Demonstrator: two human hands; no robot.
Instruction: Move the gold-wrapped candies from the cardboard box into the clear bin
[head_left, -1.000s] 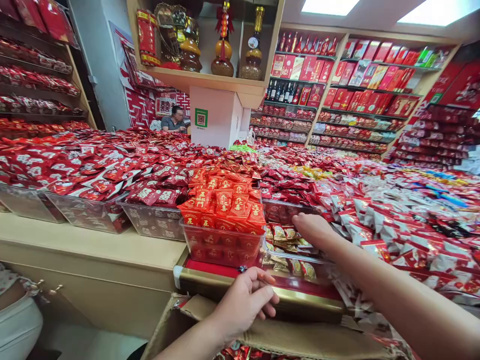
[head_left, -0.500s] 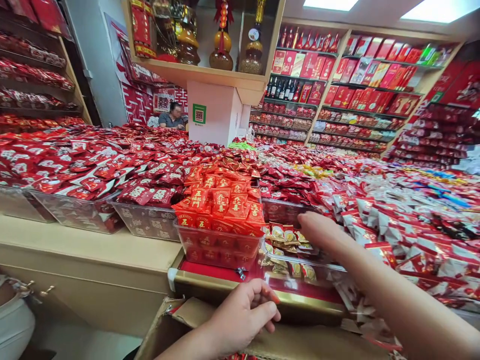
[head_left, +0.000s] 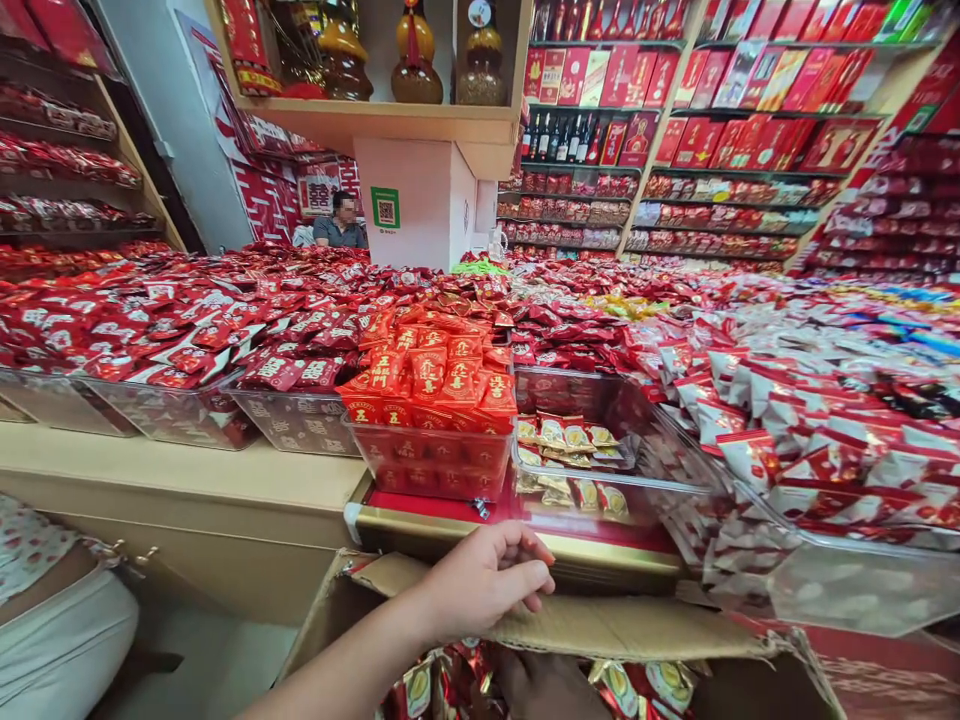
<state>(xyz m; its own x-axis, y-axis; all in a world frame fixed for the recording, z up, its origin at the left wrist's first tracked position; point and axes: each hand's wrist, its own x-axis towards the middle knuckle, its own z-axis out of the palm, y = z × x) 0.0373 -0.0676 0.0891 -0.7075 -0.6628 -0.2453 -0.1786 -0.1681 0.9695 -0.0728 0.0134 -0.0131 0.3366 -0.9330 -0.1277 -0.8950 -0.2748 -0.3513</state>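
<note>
My left hand [head_left: 499, 578] hovers over the flap of an open cardboard box [head_left: 622, 628], its fingers loosely curled and the thumb apart. I see nothing in its grasp. Inside the box lie red and gold candy packets [head_left: 616, 688], partly cut off by the lower edge of the view. Beyond the hand, a clear plastic bin [head_left: 600, 482] holds a low layer of small gold-and-white candy packets [head_left: 566, 433]. To its left, another bin [head_left: 431, 462] is heaped with bright red packets [head_left: 429, 375]. My right hand is out of sight.
White-and-red packets [head_left: 750, 455] fill a bin [head_left: 847, 560] at the right. More heaped bins [head_left: 180, 400] line the counter [head_left: 187, 470] at left. A seated person [head_left: 341, 222] is at the back. Another person's light trousers [head_left: 67, 640] show at lower left. Stocked shelves [head_left: 705, 45] stand behind.
My right hand has left the clear bin of gold-and-white packets and gone out of view. The view has tilted down, showing more of the cardboard box. My left hand keeps nearly the same pose.
</note>
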